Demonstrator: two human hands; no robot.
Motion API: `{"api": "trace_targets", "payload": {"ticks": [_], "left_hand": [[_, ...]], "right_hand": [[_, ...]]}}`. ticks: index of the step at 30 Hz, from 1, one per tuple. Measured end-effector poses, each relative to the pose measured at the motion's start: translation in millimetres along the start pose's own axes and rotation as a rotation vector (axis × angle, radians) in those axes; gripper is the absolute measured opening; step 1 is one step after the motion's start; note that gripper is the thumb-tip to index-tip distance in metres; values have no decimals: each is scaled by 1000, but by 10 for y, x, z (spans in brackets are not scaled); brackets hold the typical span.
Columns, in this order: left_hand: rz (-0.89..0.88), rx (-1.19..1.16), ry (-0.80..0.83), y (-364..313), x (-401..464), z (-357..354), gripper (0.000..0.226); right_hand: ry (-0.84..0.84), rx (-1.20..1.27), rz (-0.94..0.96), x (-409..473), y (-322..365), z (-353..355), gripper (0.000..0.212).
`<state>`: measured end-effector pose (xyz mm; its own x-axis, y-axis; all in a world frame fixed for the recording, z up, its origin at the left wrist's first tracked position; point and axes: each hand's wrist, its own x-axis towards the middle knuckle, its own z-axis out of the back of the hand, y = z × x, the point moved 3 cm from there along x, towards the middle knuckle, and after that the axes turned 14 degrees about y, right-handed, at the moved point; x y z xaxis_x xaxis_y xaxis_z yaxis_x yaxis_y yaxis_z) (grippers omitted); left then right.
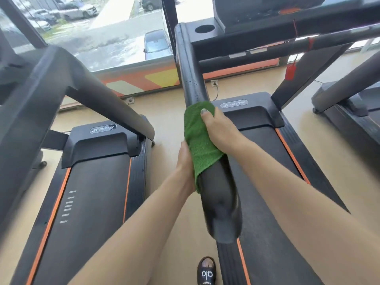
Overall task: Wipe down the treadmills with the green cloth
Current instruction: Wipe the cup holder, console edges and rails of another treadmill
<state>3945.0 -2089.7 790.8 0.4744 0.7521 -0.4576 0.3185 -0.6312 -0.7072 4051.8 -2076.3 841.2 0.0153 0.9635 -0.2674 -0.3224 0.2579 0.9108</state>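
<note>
Gripping green cloth (198,138), fingers hidden behind handrail (192,79)

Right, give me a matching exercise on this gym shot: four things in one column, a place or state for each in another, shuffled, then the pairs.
Things:
1. green cloth
2. red tag
3. cup holder
4. black sandal

Places or states:
A. hanging under the console bar
B. on the floor between the treadmills
C. wrapped over the handrail
D. round, empty recess beside the console

Pairs: 1-C, 2-A, 3-D, 4-B
</note>
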Motion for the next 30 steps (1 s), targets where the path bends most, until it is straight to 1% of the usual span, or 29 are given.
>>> {"api": "trace_targets", "payload": {"ticks": [1, 3, 5, 6, 8, 12, 14, 18, 21, 24, 26, 27, 30], "left_hand": [[2, 12, 32, 27, -86, -48, 49], [51, -7, 38, 25, -208, -62, 54], [43, -37, 69, 99, -320, -30, 60], [47, -49, 83, 107, -346, -40, 61], [48, -17, 72, 30, -213, -27, 57], [49, -4, 55, -306, 383, -5, 53], [41, 19, 18, -433, 667, 40, 57], [36, 40, -20, -647, 1061, 101, 67], [78, 75, -21, -682, 992, 52, 64], [58, 71, 5, -501, 559, -10, 57], [3, 175, -3, -467, 380, -78, 60], [-41, 267, -17, -513, 383, -109, 61], [-132, 484, -71, -812, 569, -197, 40]], "right_hand": [[8, -11, -14, -23, 22, -2, 46], [-7, -77, -20, -295, 31, -90, 51], [-25, -255, 20, -672, 60, -245, 58], [-18, -331, 36, -792, 79, -308, 59], [-7, -396, 17, -782, 147, -301, 60], [-24, -298, -73, 47, 278, -56, 63], [-40, -285, -90, 529, 313, 90, 64], [-67, -212, -83, 1103, 378, 278, 52], [-71, -87, -60, 1019, 419, 252, 43], [-90, -62, -88, 482, 255, 112, 40], [-75, 16, -118, 78, 160, -2, 37], [-75, 67, -138, -50, 120, -31, 36], [-77, 138, -191, -33, 145, -6, 44]]}}
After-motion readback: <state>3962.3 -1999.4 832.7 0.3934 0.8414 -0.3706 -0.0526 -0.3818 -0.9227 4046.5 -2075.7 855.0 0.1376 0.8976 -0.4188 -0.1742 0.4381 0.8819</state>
